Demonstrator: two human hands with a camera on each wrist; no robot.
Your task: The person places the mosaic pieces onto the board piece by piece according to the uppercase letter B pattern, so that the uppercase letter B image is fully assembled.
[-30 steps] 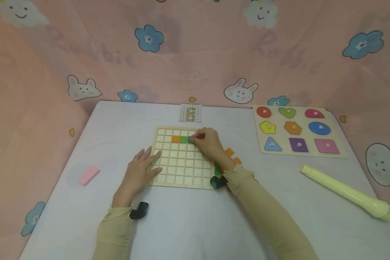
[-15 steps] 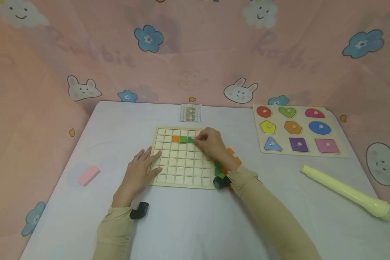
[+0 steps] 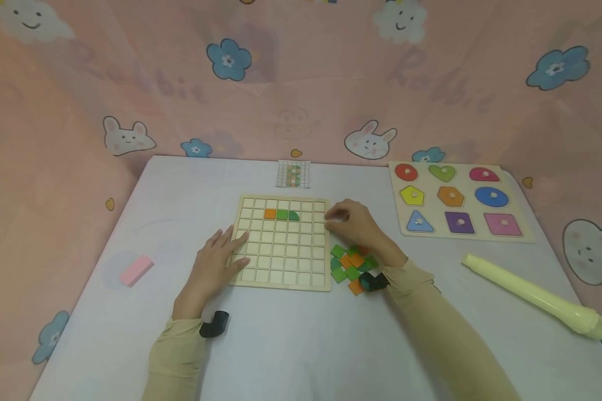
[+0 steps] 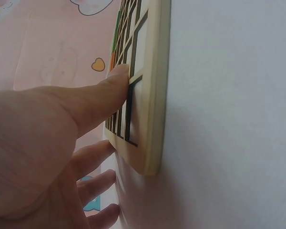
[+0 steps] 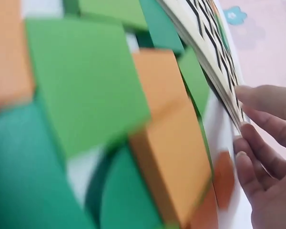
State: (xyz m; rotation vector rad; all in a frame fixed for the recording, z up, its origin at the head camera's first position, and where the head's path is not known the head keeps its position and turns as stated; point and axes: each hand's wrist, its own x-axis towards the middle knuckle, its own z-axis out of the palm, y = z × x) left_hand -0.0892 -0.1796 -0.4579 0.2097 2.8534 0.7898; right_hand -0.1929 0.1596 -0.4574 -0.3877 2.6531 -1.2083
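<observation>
A wooden grid board (image 3: 280, 287) lies on the white table. In one row sit an orange square (image 3: 270, 214), a light green square (image 3: 282, 214) and a dark green quarter-circle (image 3: 294, 215). My left hand (image 3: 213, 264) rests at the board's left side with fingers spread. The left wrist view shows its thumb (image 4: 109, 93) lying over the edge cells. My right hand (image 3: 353, 223) is at the board's right edge, fingers loosely bent, fingertips right at the rim, with no piece visible between them. Below it lies a pile of green and orange pieces (image 3: 352, 273).
A small pattern card (image 3: 293, 174) lies behind the board. A shape puzzle board (image 3: 469, 218) with knobbed pieces is at the back right, a pale yellow tube (image 3: 537, 295) in front of it. A pink block (image 3: 136, 271) lies at the left.
My right hand has left the dark green quarter-circle in its cell and moved right to the board's edge. More of the loose pile shows. The left hand has stayed put.
</observation>
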